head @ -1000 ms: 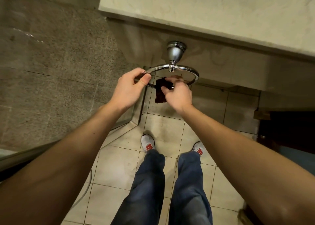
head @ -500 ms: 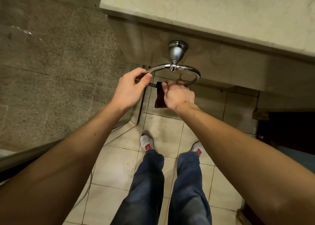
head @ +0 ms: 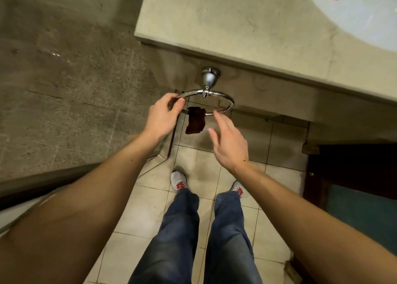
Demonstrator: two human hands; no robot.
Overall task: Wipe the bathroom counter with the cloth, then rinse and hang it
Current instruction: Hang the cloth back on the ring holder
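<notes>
Fingers (head: 168, 96) and thumb of my left hand (head: 162, 116) curl round the left side of the chrome towel ring (head: 231, 103), pinching its rim; fingers (head: 221, 121) of my right hand (head: 231, 144) are straight and spread, holding nothing, just beside the cloth (head: 195, 122); one fingertip lies near the ring's front rim, and I cannot tell whether it touches.

Between my two hands, the small dark red-brown cloth is draped over the front rim of the ring, left of its middle, hanging down bunched and narrow; most of what I see hangs on the near side.

The ring hangs from a chrome mount (head: 210, 77) on the front face of the pale stone counter (head: 214, 25), below its front edge and near its left corner; the white sink (head: 365, 15) shows at the counter's far right corner.

What could go wrong, as I judge it: the drape looks uneven, so the cloth's own weight may pull it off the rim onto the floor tiles (head: 193, 154); letting go of the ring sharply could set it swinging and shake the cloth loose; a wet cloth may also drip beside my shoes (head: 178, 180).

No brand, label or writing can be read; the shoes carry red markings, too small to make out.
</notes>
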